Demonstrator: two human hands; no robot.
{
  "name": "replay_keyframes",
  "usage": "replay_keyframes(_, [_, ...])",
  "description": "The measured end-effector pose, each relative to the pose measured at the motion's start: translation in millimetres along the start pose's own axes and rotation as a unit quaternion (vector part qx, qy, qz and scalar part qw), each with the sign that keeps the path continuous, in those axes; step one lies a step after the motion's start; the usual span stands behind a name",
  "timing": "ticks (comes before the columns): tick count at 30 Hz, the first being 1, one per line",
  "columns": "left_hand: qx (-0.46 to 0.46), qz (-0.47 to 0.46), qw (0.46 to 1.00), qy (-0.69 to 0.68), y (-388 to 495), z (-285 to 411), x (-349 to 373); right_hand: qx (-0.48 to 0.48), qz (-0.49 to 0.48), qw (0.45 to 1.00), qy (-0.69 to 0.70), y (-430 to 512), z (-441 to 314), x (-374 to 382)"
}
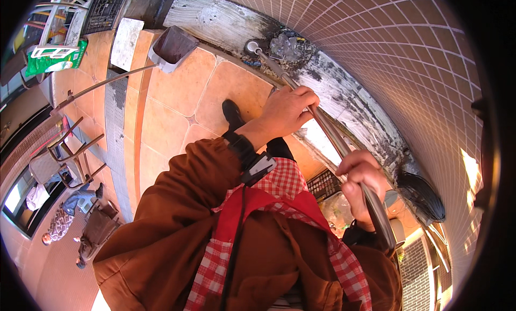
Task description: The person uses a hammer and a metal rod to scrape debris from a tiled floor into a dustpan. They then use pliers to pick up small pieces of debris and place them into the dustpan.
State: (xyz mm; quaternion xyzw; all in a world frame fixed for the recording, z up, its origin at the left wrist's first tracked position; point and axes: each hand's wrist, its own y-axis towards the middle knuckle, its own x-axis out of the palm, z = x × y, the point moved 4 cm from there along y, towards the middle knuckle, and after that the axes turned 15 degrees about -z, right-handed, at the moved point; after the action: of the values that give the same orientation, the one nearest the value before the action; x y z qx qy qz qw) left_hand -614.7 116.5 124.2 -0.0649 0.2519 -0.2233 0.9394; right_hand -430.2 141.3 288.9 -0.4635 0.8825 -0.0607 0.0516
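A long metal pole (328, 123) runs slantwise from my right forearm up to a dirty, white-streaked ledge along the tiled wall. Around the middle of the pole my left hand (288, 109) is closed, with a black strap on its wrist. Nearer its lower end, my right hand (360, 182) grips the same pole. The pole's far end has a round white fitting (252, 46), and what is attached below it is dark and hard to make out. Beside that end lie crumpled clear plastic (284, 47) and loose debris. A long-handled dustpan (173, 47) rests on the orange floor tiles, left of the pole's end.
The brown tiled wall (363, 41) curves along the right. A bundle of black wire or cord (423, 196) lies by it. At left are a metal-legged chair (44, 168), a green bag (76, 57) and a black crate (105, 11). Two people are at the lower left.
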Motion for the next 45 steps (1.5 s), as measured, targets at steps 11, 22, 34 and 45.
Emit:
replay_keyframes(11, [-0.014,0.056,0.983,0.176,-8.6,-8.1,-88.5,-0.090,-0.038,0.995,0.035,56.1,3.4,3.5])
replay_keyframes(22, [-0.104,-0.054,0.985,0.130,-27.0,-208.7,-167.3,-0.021,0.059,0.977,0.205,221.6,126.7,112.2])
replay_keyframes(34, [-0.001,-0.077,0.981,-0.178,-33.8,-165.3,-183.4,0.152,0.036,0.981,0.116,232.9,97.4,95.4])
replay_keyframes(45, [0.454,-0.562,0.602,-0.339,-105.1,37.0,-272.0,0.089,0.046,0.992,0.082,245.4,100.1,107.1])
